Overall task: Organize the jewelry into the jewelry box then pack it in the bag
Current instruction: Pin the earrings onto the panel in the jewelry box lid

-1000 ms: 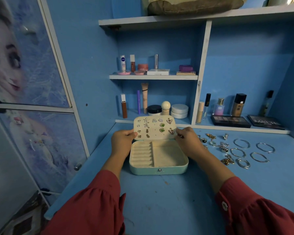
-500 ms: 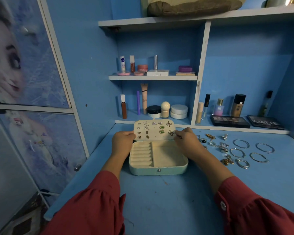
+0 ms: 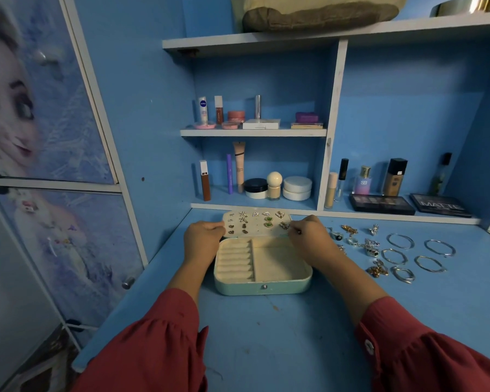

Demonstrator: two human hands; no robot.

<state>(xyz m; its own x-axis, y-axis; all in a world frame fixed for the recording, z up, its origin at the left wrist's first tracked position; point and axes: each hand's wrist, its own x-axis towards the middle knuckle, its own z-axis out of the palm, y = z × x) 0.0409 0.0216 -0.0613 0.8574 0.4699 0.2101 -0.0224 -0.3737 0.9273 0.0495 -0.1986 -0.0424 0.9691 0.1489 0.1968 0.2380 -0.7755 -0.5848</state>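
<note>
The jewelry box [image 3: 263,267] sits open on the blue bench [image 3: 266,335], mint green outside with a small snap at the front, cream lining inside. Ring rolls fill its left half, an open compartment its right. Its earring panel [image 3: 256,224] leans back at the rear, studded with rows of small earrings, gold, silver and two green ones. The left hand [image 3: 203,240] has its fingers curled, pinching the panel's left edge. The right hand [image 3: 309,236] is curled too, fingertips pinching at the panel's right edge beside an earring there; whether it has the panel or the earring, I can't tell. Off to the right on the bench, well apart from the box, lie loose rings [image 3: 351,240] and silver bangles [image 3: 400,241]. Up on the top shelf rests a beige bag [image 3: 317,9].
</note>
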